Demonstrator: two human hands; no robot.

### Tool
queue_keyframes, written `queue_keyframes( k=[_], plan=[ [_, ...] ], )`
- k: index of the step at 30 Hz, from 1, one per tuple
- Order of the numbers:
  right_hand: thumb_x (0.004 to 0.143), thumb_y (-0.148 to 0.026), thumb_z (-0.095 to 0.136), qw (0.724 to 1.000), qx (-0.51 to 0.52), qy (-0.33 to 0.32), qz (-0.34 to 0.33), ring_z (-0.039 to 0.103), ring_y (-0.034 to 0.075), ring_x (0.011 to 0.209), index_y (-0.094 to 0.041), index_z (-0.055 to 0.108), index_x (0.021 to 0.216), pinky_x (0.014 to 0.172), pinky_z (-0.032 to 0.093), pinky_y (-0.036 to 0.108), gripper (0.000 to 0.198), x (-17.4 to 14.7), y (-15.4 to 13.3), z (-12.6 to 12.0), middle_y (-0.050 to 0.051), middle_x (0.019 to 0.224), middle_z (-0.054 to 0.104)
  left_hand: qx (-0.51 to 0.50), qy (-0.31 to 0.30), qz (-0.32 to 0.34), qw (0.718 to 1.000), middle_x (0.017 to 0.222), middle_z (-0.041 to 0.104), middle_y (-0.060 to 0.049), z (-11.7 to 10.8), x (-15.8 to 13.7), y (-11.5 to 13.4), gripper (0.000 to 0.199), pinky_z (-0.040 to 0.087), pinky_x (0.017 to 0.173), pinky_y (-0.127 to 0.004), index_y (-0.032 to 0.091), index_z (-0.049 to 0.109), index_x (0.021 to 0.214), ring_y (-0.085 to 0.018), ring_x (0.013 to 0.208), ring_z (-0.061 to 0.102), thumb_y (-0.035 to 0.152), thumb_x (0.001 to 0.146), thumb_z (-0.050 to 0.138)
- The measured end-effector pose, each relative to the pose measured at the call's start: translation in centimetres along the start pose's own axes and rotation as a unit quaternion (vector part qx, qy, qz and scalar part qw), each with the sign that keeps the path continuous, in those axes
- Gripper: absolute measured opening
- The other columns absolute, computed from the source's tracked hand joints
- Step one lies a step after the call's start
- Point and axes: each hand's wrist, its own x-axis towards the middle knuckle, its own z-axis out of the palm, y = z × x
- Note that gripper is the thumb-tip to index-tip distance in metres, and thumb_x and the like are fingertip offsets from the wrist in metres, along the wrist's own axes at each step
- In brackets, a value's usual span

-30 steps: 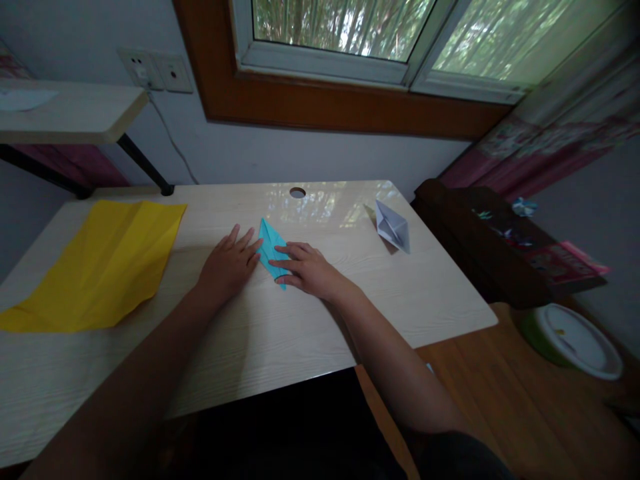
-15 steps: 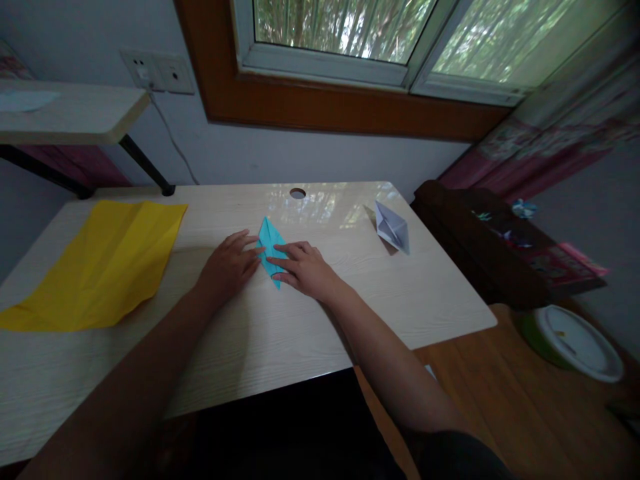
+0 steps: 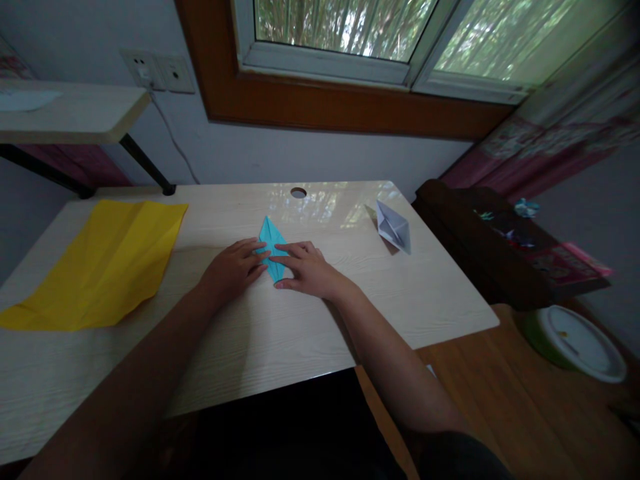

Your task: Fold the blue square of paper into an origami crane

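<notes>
The folded blue paper (image 3: 271,245) is seen flat on the pale wooden table (image 3: 280,333), near the middle of its far half, with one sharp tip pointed away toward the round cable hole (image 3: 299,193). It is pinned from both sides at once. The left hand (image 3: 234,265) is laid palm down on the table, its fingertips (image 3: 261,251) set on the paper's left edge. The right hand (image 3: 309,269) is spread flat too, and the paper's right and near part is covered by its fingers (image 3: 285,249). Neither hand is closed around anything: fingers are held loosely apart and pressed down, so the paper is pressed to the wood rather than gripped. The two hands are almost met over the blue shape, fingertips just beside each other.

Further out, a large yellow sheet (image 3: 100,263), creased, is spread across the table's left end, well apart from the hands. A small white folded paper model (image 3: 393,227) is stood near the far right corner. Beyond the table's right edge a dark wooden cabinet (image 3: 480,240) is seen, and lower down a green bowl with a white lid (image 3: 575,341) on the wooden floor. A window (image 3: 380,33) with a brown frame is set in the wall above.
</notes>
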Motion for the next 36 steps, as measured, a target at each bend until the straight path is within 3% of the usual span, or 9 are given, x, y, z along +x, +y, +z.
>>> queue_keyframes(
  k=[7, 9, 14, 19, 26, 36],
  plan=[
    [0.076, -0.069, 0.077, 1.0, 0.023, 0.003, -0.007, 0.043, 0.037, 0.136, -0.036, 0.054, 0.148, 0.11, 0.041, 0.056, 0.082, -0.1, 0.1, 0.0, 0.006, 0.157, 0.049, 0.004, -0.009, -0.014, 1.0, 0.144, 0.062, -0.009, -0.3, 0.1, 0.3, 0.038, 0.041, 0.119, -0.053, 0.025, 0.068, 0.133, -0.029, 0.138, 0.052, 0.04, 0.103, 0.05],
    [0.079, -0.069, 0.075, 0.999, 0.037, 0.006, -0.009, 0.043, 0.036, 0.137, -0.035, 0.052, 0.15, 0.111, 0.04, 0.055, 0.082, -0.1, 0.3, 0.0, 0.006, 0.157, 0.05, 0.004, -0.008, -0.017, 1.0, 0.142, 0.063, -0.01, -0.4, 0.2, 0.5, 0.039, 0.041, 0.119, -0.053, 0.024, 0.069, 0.132, -0.03, 0.137, 0.053, 0.041, 0.102, 0.052],
    [0.1, -0.047, 0.059, 0.997, 0.076, 0.017, -0.013, 0.046, 0.029, 0.138, -0.03, 0.048, 0.153, 0.114, 0.038, 0.05, 0.056, 0.1, 0.8, 0.3, 0.005, 0.153, 0.056, 0.011, 0.004, -0.016, 1.0, 0.143, 0.061, -0.013, -0.4, 0.2, 1.0, 0.044, 0.041, 0.118, -0.053, 0.022, 0.068, 0.132, -0.032, 0.135, 0.054, 0.049, 0.097, 0.061],
    [0.095, -0.032, 0.069, 0.996, 0.083, 0.031, 0.001, 0.046, 0.029, 0.137, -0.031, 0.047, 0.153, 0.112, 0.04, 0.05, 0.062, 0.1, 1.0, 0.7, 0.005, 0.152, 0.057, 0.019, 0.01, -0.017, 1.0, 0.143, 0.06, -0.015, -0.1, 0.0, 1.2, 0.052, 0.041, 0.118, -0.052, 0.02, 0.065, 0.132, -0.033, 0.135, 0.052, 0.053, 0.092, 0.068],
    [0.094, -0.037, 0.07, 0.996, 0.079, 0.027, -0.006, 0.046, 0.029, 0.137, -0.03, 0.054, 0.146, 0.112, 0.04, 0.049, 0.054, 0.1, 0.8, 0.5, 0.004, 0.154, 0.054, 0.004, 0.008, -0.026, 1.0, 0.145, 0.058, -0.013, 0.0, 0.0, 1.5, 0.053, 0.039, 0.119, -0.053, 0.023, 0.062, 0.134, -0.033, 0.138, 0.05, 0.053, 0.091, 0.068],
    [0.093, -0.041, 0.071, 0.997, 0.073, 0.019, 0.013, 0.045, 0.031, 0.136, -0.029, 0.049, 0.15, 0.11, 0.04, 0.05, 0.063, 0.1, 0.6, 0.5, 0.007, 0.152, 0.055, 0.019, 0.011, -0.036, 0.999, 0.147, 0.056, -0.016, 0.4, 0.0, 1.7, 0.057, 0.039, 0.12, -0.051, 0.019, 0.06, 0.136, -0.034, 0.138, 0.049, 0.052, 0.09, 0.07]
  ],
)
